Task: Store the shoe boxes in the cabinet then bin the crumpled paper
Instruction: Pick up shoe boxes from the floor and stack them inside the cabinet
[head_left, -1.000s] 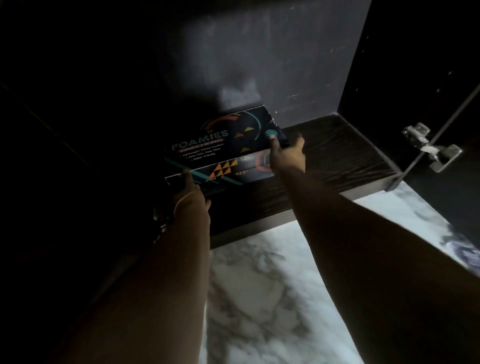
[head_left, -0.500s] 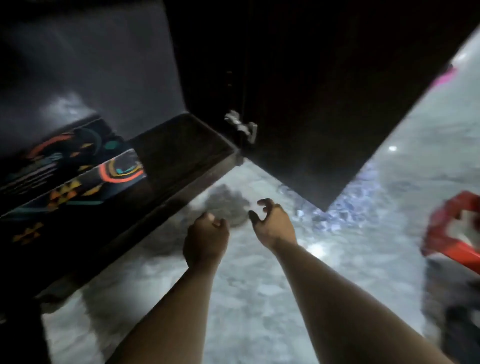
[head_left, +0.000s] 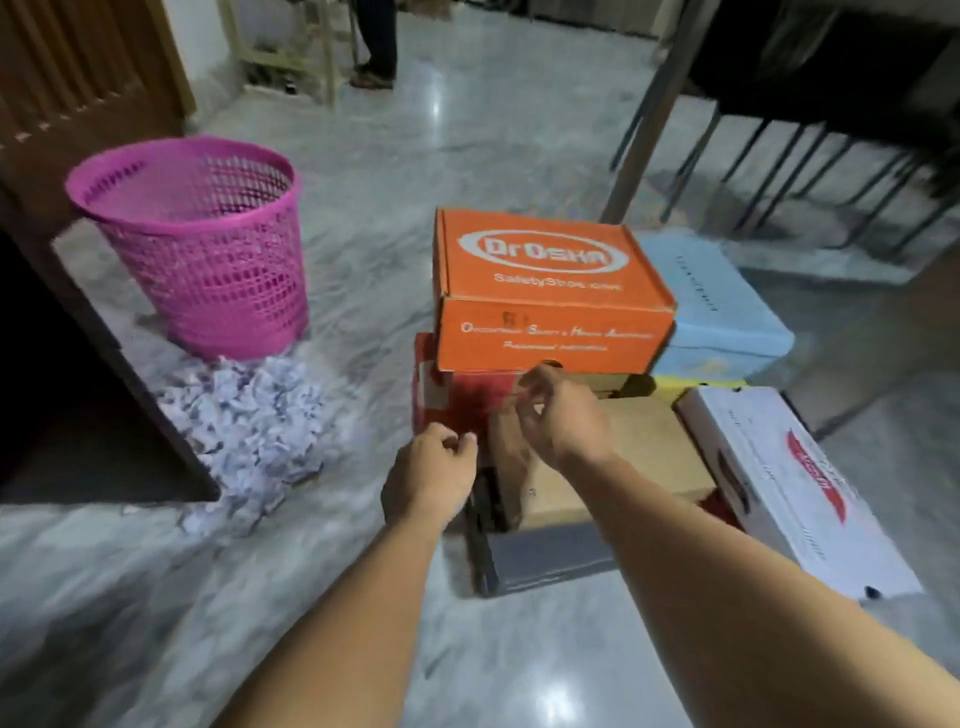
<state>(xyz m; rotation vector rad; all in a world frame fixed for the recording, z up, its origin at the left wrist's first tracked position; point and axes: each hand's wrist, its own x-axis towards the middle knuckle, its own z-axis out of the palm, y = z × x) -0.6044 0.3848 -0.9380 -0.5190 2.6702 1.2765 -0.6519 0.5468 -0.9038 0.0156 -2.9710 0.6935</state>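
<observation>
1. Floor (head_left: 519, 649): glossy grey-white marble, fills most of frame. Upper right: dark table (head_left: 831, 57) w/ thin metal legs. Top centre: someone's legs (head_left: 376, 41) standing far back. Left edge: dark cabinet (head_left: 78, 374), open, inside too dark to read.
2. Pink mesh bin (head_left: 208, 244), upper left, upright, on floor just beside cabinet. Crumpled paper (head_left: 249, 431), white pile on floor, touching bin's base, lying against cabinet's front corner.
3. Shoe boxes, centre-right, stacked on floor: orange box (head_left: 545, 291) on top of red box (head_left: 457, 395); light blue box (head_left: 717, 312) touching orange one's right side, yellow layer under it; tan box (head_left: 623, 457) in front, on a grey box (head_left: 545, 556); white box (head_left: 795, 493) w/ red logo at right, tilted.
4. Right hand (head_left: 566, 410): over tan box, just in front of orange box's lower edge; fingers curled loosely, thumb and forefinger near each other, gripping nothing. Whether it touches a box: can't tell.
5. Left hand (head_left: 431, 473): lower, left of tan box, in front of red box; fingers curled half-closed, holding nothing.
6. Both forearms bare, reaching up from bottom of frame toward the stack, backs of hands up.
</observation>
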